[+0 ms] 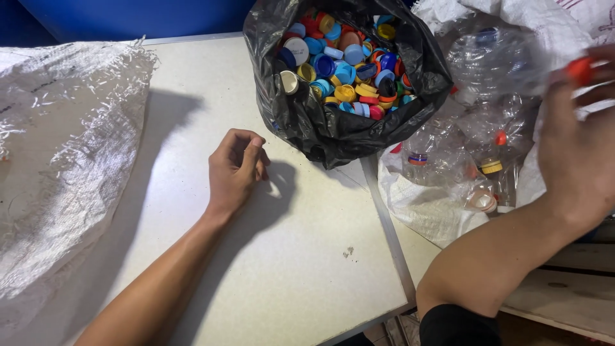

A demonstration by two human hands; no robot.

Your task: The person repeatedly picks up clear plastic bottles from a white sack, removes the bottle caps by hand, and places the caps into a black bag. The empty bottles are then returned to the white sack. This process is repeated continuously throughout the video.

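The left hand (pixel 236 168) rests on the bench (pixel 301 269) near its middle, fingers curled loosely inward into a half fist, holding nothing. Its forearm runs back toward the near edge, and it lies just short of the black bag (pixel 333 128).

The right hand (pixel 576 154) is raised past the bench's right edge, blurred, its fingers up among the clear plastic bottles (pixel 480 96). A red cap (pixel 580 69) sits at its fingertips; the hand seems to pinch it, though the blur makes the grip hard to tell.

The black bag stands open at the far right part of the bench, touching its right edge, and is filled with loose bottle caps (pixel 349 64) in blue, yellow, red, orange and white. The bottles, crumpled and some with their caps on, lie heaped in a white woven sack (pixel 423 205) just beyond the right edge, beside the black bag. Another white woven sack (pixel 57 147), frayed along its rim, covers the left side of the bench.
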